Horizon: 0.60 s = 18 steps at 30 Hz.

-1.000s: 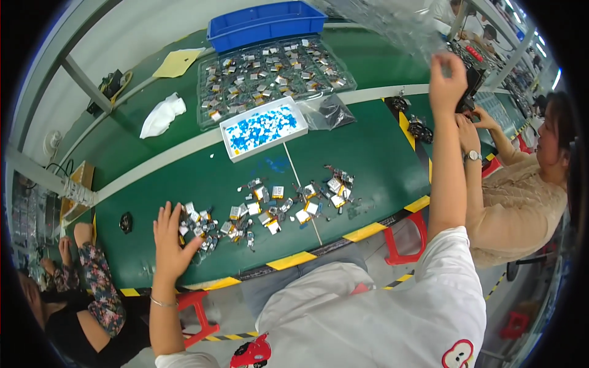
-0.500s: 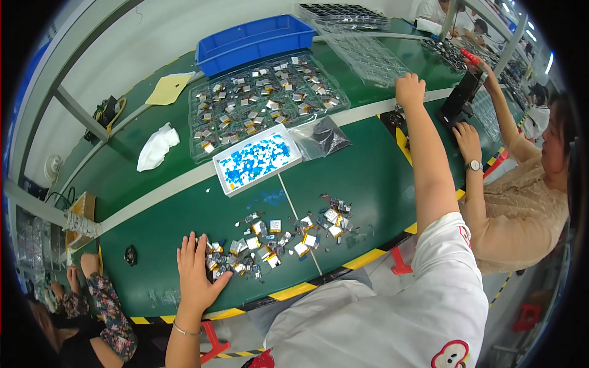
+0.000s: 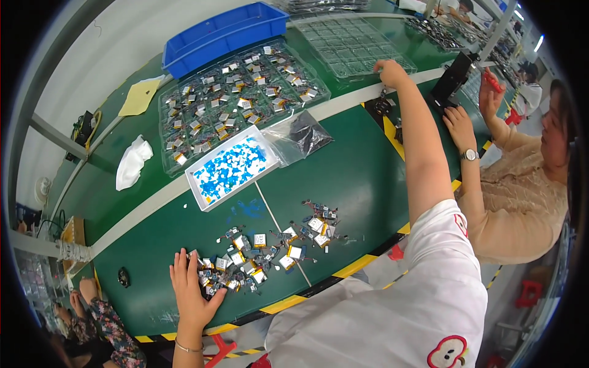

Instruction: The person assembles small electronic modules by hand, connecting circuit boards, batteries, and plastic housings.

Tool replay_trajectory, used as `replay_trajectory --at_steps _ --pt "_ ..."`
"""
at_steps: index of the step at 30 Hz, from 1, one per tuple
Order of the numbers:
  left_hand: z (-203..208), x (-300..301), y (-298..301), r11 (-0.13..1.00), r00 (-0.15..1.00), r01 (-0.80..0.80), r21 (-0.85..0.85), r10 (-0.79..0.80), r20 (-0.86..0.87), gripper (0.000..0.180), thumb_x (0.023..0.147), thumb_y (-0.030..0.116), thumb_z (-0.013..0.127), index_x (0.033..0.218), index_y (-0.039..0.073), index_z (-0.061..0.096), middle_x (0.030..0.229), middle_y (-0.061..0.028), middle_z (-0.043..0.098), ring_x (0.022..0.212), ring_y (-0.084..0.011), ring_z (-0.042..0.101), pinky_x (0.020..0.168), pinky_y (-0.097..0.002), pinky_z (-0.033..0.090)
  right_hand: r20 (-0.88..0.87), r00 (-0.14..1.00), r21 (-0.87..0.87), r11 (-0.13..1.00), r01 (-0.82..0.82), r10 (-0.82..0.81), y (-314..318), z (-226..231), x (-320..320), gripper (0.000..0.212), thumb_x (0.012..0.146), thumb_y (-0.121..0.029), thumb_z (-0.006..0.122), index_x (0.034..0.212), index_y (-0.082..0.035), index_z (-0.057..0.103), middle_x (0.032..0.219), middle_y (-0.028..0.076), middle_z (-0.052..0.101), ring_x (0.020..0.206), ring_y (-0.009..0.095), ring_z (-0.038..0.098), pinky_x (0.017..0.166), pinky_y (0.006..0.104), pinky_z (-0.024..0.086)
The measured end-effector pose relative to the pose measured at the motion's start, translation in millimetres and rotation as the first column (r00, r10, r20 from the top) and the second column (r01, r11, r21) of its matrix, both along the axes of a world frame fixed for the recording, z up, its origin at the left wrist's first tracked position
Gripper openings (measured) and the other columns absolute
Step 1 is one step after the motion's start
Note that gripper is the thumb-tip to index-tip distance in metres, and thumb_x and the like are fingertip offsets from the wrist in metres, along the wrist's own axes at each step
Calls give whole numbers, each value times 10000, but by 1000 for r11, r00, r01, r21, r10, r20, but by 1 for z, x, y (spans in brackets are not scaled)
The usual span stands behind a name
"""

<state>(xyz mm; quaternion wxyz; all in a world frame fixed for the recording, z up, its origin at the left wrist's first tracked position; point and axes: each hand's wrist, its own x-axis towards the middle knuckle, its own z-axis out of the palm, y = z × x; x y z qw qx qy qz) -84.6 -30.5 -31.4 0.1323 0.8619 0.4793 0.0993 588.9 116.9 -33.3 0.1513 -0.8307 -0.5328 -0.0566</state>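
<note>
Left hand (image 3: 195,294) is palm-down with fingers spread, on the green workbench (image 3: 368,178) near its front edge, left of middle, alongside the left end of a loose pile of small battery-and-circuit-board assemblies (image 3: 250,266); fingers and thumb border the pile, but can't tell if anything sits under the palm. Pile runs rightward along the front edge, silver cells and dark boards mixed, a looser cluster on its right end. Right hand (image 3: 391,73) is stretched far out to the near edge of a clear moulded tray (image 3: 343,49), toward that tray's right corner; fingers curled, can't tell whether they pinch the rim. Second clear tray, the filled one (image 3: 163,119), is further left, its pockets loaded with the same kind of assemblies. White open box (image 3: 195,191) of blue and white bits (image 3: 230,168) is just beside its near edge, with a clear bag of dark parts (image 3: 310,135) at the box's right. Blue plastic bin (image 3: 233,46) is behind the filled tray. Left side of the bench: yellow sheet (image 3: 138,98), crumpled white cloth (image 3: 133,162), small black part (image 3: 124,277) nearer the left end. Right side: co-worker's hand (image 3: 460,126) rests by a black stand-like device (image 3: 451,80).
</note>
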Motion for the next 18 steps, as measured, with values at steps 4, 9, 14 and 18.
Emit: replay_trajectory --at_steps 4,9,14,18 --pt "0 4 -2 1000 1000 26 10 -26 2 836 661 333 676 1368 29 348 1427 -216 300 1332 -387 260 1091 -508 145 -47 998 -143 988 -50 43 -16 26 -19 300 682 3 495 914 -102 653 953 215 613 954 373 571 813 437 459" --pt "0 18 -3 995 995 95 17 -96 39 870 625 346 742 1349 33 375 1406 -234 315 1307 -409 286 1072 -535 166 19 995 -127 987 -98 101 -19 14 -27 305 759 -49 481 1009 -114 642 1020 171 631 977 350 580 835 419 467" --pt "3 28 -5 989 989 141 37 -142 49 897 638 381 734 1374 44 349 1415 -229 305 1308 -403 287 1072 -534 165 -54 997 -93 994 -51 46 -17 -12 -39 462 769 -15 421 1196 -154 532 1226 199 498 1136 360 484 963 413 397" --pt "5 30 -6 983 979 183 5 -182 94 897 638 394 740 1375 60 351 1424 -218 297 1314 -389 286 1068 -541 173 -84 996 -94 996 5 -13 -13 -10 -49 500 798 -34 405 1258 -212 487 1316 211 403 1191 375 445 996 414 377"
